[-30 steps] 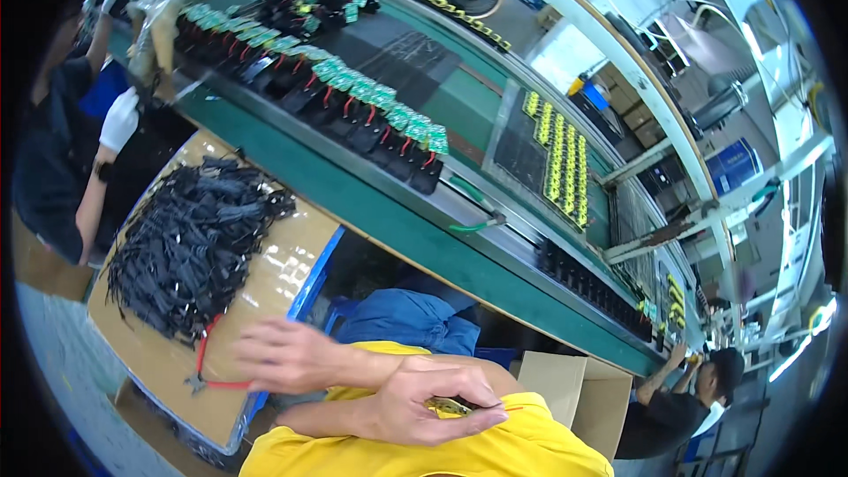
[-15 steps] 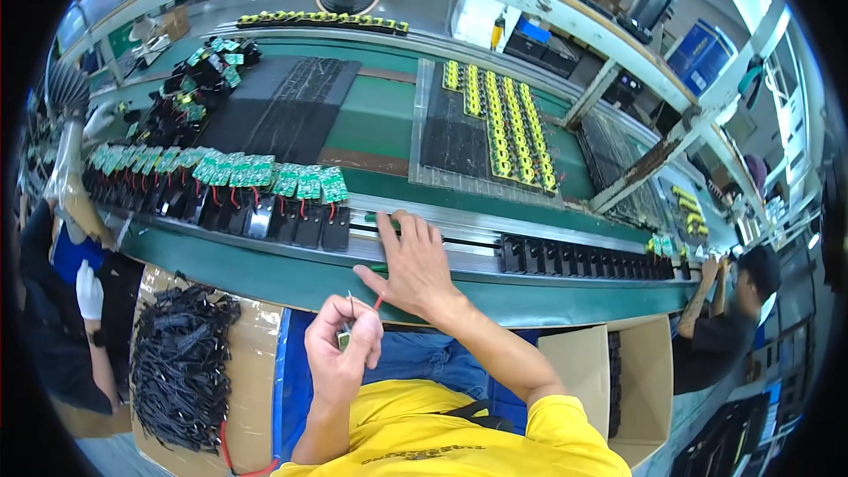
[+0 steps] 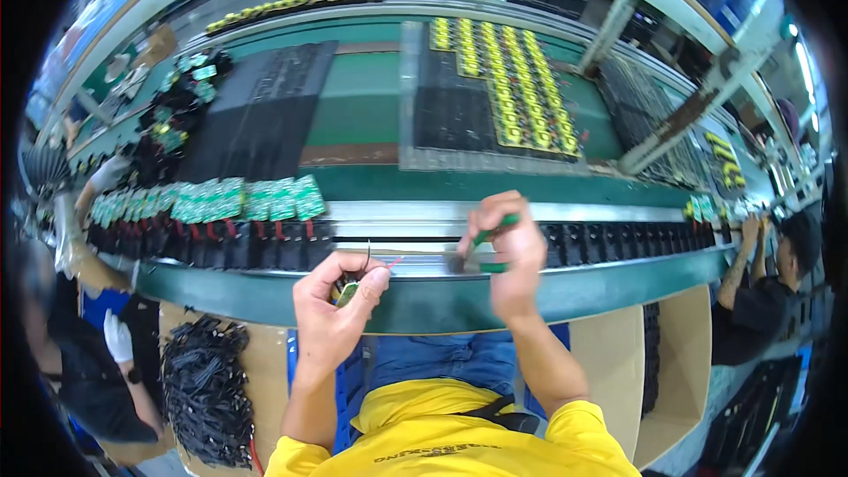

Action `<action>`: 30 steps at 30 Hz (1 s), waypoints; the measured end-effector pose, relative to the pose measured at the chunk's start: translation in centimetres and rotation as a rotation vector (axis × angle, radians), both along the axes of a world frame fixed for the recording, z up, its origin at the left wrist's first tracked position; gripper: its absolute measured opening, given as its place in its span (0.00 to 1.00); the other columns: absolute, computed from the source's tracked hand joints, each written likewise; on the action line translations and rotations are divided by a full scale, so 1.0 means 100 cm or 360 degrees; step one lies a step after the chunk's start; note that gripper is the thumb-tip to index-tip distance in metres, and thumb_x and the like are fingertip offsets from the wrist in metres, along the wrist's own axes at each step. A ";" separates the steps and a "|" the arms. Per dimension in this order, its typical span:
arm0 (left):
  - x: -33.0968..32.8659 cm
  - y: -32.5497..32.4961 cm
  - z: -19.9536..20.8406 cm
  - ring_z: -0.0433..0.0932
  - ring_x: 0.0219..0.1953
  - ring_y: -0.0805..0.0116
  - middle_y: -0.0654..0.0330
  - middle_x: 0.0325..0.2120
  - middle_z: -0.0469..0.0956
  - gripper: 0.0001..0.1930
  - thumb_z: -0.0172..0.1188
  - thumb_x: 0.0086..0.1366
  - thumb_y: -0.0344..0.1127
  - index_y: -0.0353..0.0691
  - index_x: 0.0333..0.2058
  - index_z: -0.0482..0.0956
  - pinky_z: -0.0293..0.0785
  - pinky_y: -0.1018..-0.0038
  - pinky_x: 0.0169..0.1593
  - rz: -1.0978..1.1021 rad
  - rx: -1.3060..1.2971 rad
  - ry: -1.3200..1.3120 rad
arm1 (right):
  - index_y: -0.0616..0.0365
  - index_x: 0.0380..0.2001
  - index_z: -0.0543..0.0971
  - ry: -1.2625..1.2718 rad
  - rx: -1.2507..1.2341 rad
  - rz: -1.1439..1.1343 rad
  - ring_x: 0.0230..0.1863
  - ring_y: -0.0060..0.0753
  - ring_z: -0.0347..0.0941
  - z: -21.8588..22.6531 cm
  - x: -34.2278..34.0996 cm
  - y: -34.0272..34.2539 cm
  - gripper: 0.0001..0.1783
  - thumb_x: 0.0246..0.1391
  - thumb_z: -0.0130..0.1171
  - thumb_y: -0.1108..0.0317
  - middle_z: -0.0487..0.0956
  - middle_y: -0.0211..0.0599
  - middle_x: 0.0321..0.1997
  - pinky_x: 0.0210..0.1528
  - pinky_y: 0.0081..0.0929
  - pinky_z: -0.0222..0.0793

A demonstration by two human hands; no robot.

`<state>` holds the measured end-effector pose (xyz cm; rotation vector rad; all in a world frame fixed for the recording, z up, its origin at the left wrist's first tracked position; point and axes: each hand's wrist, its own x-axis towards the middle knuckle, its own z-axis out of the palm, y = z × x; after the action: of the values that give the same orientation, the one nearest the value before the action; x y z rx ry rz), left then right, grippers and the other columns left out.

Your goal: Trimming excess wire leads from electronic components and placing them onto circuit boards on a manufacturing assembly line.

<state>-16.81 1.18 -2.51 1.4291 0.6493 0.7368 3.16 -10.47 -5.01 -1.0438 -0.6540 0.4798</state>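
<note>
My left hand (image 3: 329, 314) pinches a small greenish part (image 3: 347, 292) with thin wires, mostly covered by my fingers. A red wire (image 3: 389, 263) and a dark wire stick out past my fingertips, in front of the metal rail (image 3: 397, 263). To the right, my right hand (image 3: 518, 258) is closed around green-handled pliers or cutters (image 3: 487, 237). Motion blurs this hand, and the tool's dark head points left toward the wires, apart from them. Left of the hands, a row of black cases (image 3: 230, 249) carries green circuit boards (image 3: 210, 200) with red wires.
More black cases (image 3: 618, 245) line the rail on the right. Yellow-topped parts (image 3: 521, 93) lie on a dark mat beyond. Cardboard boxes flank me; the left one holds black cables (image 3: 208, 389). Co-workers sit at both sides, one with a white-gloved hand (image 3: 117, 337).
My right hand has moved right from beside my left fingers, swinging the green-handled tool with it. The left hand still pinches the wired part. The whole view has shifted slightly.
</note>
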 end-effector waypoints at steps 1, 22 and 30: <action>0.010 0.003 0.002 0.73 0.26 0.77 0.63 0.31 0.86 0.03 0.72 0.73 0.25 0.34 0.40 0.85 0.70 0.80 0.32 -0.0066 0.0154 0.0044 | 0.52 0.43 0.75 0.0243 0.0318 0.0161 0.37 0.36 0.72 0.016 0.010 -0.013 0.11 0.75 0.52 0.58 0.74 0.38 0.43 0.34 0.33 0.76; 0.133 -0.018 -0.038 0.74 0.34 0.71 0.63 0.31 0.83 0.03 0.69 0.71 0.25 0.33 0.38 0.84 0.73 0.74 0.45 -0.0773 0.0317 0.0423 | 0.50 0.66 0.85 -0.0622 -0.2198 -0.2100 0.59 0.61 0.87 -0.014 0.316 -0.391 0.27 0.68 0.69 0.52 0.92 0.48 0.59 0.62 0.49 0.82; 0.135 -0.018 -0.036 0.78 0.34 0.68 0.60 0.32 0.86 0.03 0.70 0.70 0.25 0.32 0.38 0.85 0.76 0.71 0.43 -0.0716 0.0371 0.0387 | 0.56 0.61 0.90 -0.0840 -0.2019 -0.1706 0.59 0.52 0.88 -0.050 0.421 -0.448 0.29 0.67 0.73 0.46 0.92 0.47 0.59 0.63 0.41 0.82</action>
<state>-3.31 -0.65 -6.07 1.8186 0.4084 0.2915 45.24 -55.31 -10.03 -2.5471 -0.0703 -0.4610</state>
